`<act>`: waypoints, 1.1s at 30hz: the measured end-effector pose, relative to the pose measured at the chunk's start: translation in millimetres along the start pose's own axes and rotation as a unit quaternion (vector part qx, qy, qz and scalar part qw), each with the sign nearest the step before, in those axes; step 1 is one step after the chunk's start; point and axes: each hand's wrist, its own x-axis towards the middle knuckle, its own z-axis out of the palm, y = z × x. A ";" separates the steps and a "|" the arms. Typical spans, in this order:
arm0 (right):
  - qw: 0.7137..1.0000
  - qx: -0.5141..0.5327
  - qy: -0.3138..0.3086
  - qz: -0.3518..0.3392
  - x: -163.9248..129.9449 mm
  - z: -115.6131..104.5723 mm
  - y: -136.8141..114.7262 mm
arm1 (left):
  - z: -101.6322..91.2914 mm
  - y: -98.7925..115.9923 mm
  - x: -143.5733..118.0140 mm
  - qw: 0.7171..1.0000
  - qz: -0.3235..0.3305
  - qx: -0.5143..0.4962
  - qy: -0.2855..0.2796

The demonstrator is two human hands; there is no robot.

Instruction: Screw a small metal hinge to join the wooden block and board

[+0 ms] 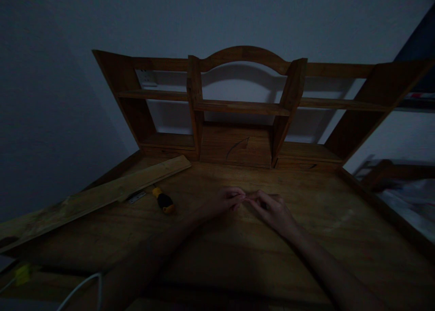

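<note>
Two hands pinched together, fingertips meeting, mid-desk.
Left hand (224,201) and right hand (272,210) pinch something too small to identify; screwdriver (163,201) lies left, beside plank (91,196).

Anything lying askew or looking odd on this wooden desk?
Yes: a long rough wooden plank lies diagonally across the wooden desk's left side, partly covering a small metal hinge-like piece beside a yellow-and-black tool handle.

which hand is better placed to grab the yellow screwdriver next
Left, probably. The left hand is on the same side of the desk as the yellow-handled screwdriver, with bare wood between them. The right hand would have to cross over the left.
</note>
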 end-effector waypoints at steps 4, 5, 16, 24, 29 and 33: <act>1.000 0.002 0.002 -0.001 0.0 0.0 0.4 | -0.1 -4.3 1.4 1.000 0.002 -0.012 -0.001; 1.000 0.004 -0.002 -0.002 0.0 -0.1 0.8 | -0.3 -5.4 1.5 1.000 0.005 -0.011 0.000; 0.999 0.017 -0.028 0.007 2.0 -2.9 -0.6 | -1.4 -6.6 -0.5 1.000 0.009 -0.012 -0.003; 0.998 0.037 -0.052 0.013 1.4 -1.3 1.0 | -1.2 -4.7 0.2 1.000 0.010 0.014 0.001; 0.998 0.031 -0.062 -0.004 0.6 0.2 1.6 | -1.1 1.4 0.1 1.000 0.014 -0.004 -0.005; 0.998 0.023 -0.062 -0.010 1.2 0.4 1.9 | -1.3 3.5 -0.5 1.000 0.008 -0.007 -0.003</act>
